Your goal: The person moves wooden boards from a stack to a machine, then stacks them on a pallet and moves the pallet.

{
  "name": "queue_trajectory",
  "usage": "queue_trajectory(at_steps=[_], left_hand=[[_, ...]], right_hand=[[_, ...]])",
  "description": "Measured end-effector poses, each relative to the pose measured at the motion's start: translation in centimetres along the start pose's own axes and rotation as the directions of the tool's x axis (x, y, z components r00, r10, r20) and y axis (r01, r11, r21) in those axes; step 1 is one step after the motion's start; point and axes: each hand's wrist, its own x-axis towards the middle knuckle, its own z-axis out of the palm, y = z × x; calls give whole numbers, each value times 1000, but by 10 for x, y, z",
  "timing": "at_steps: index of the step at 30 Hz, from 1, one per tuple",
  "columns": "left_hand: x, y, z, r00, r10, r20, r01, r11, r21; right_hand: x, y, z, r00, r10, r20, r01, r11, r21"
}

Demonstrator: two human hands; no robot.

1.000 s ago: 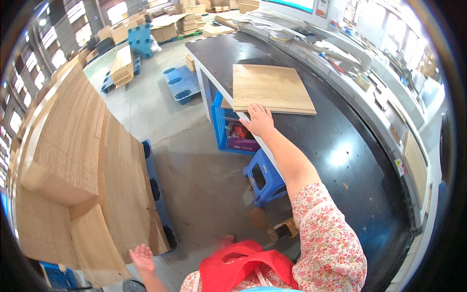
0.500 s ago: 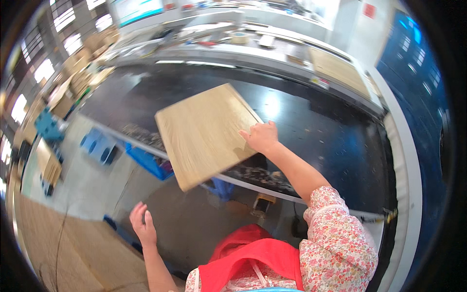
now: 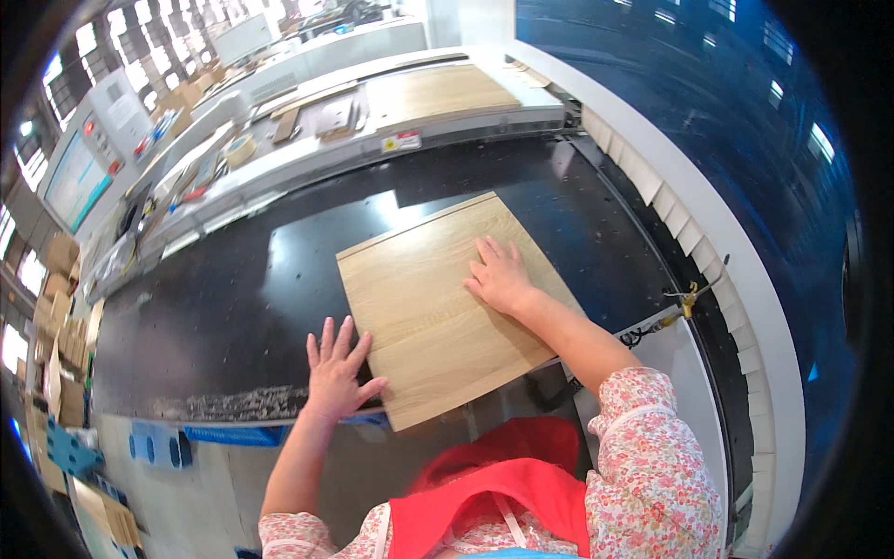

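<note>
A wood-grain panel (image 3: pixel 424 321) lies on the black machine table (image 3: pixel 223 326), its near corner sticking out past the front edge. A narrow groove runs along its far side. My right hand (image 3: pixel 503 277) rests on top of the panel, right of its middle, fingers spread. Beside the panel's left edge is my left hand (image 3: pixel 340 373), fingers stretched apart, the thumb close to or touching that edge. Neither hand grips anything.
Behind the table runs a pale ledge with another wood-grain panel (image 3: pixel 442 93), a tape roll (image 3: pixel 239 150) and small offcuts. A control screen (image 3: pixel 76 184) stands at far left. A pale pleated curtain (image 3: pixel 694 228) borders the right side; a blue crate (image 3: pixel 233 435) sits below the front edge.
The panel was tilted in my right hand over the table's front edge; now it lies flat on the table. My left hand has come up beside it. The view has swung right.
</note>
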Motion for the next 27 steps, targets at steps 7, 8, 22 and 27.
queue_trajectory(at_steps=[7, 8, 22, 27], left_hand=[[131, 62, 45, 999, 5, -37, -5, 1000, -11], [151, 69, 53, 997, 10, -82, -13, 999, -34], [296, 190, 98, 979, -24, -205, -37, 957, -287], [344, 212, 104, 940, -75, -333, -40, 945, -324]], right_hand=[[-89, 50, -37, 972, 206, 113, -218, 970, 108], [-93, 68, -19, 974, 225, 27, -226, 971, 73], [14, 253, 19, 881, 474, 18, -474, 880, 37], [34, 309, 25, 889, 453, -65, -452, 891, 34]])
